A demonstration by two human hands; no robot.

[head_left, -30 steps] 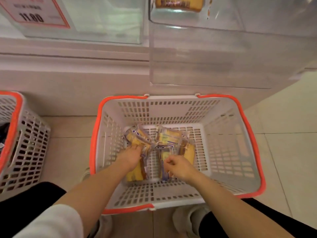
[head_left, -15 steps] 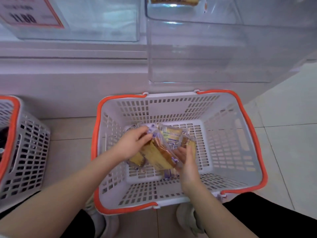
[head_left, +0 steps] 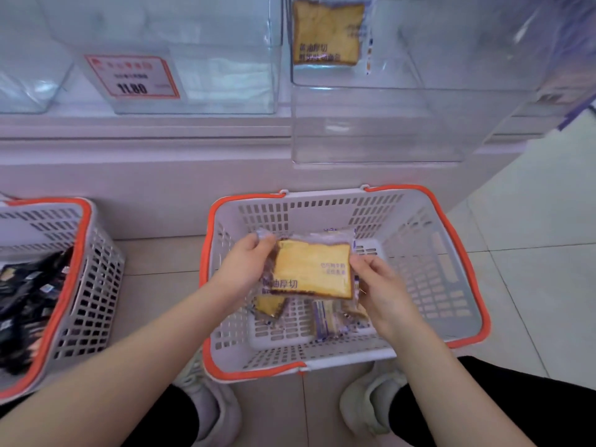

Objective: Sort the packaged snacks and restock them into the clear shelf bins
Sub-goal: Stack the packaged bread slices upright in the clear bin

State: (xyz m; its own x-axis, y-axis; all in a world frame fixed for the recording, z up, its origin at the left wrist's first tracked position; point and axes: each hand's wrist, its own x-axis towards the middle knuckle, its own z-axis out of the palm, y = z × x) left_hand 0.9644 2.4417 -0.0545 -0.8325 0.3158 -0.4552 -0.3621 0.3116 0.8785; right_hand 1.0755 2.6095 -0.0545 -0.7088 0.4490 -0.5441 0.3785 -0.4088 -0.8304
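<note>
red-bordered price card (head_left: 132, 77) read as 11.80 on a clear plastic shelf bin (head_left: 193, 59), clear-wrapped yellow toast slice packet (head_left: 311, 272) printed with purple chinese characters, pinched at its edges by left hand (head_left: 245, 269) and right hand (head_left: 375, 282), held above white orange-rimmed slotted basket (head_left: 451, 253)

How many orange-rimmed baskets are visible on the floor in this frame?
2. One orange-rimmed basket sits centre, in front of the person, holding toast packets; the other basket stands at the left edge, partly cut off, holding dark packets.
</note>
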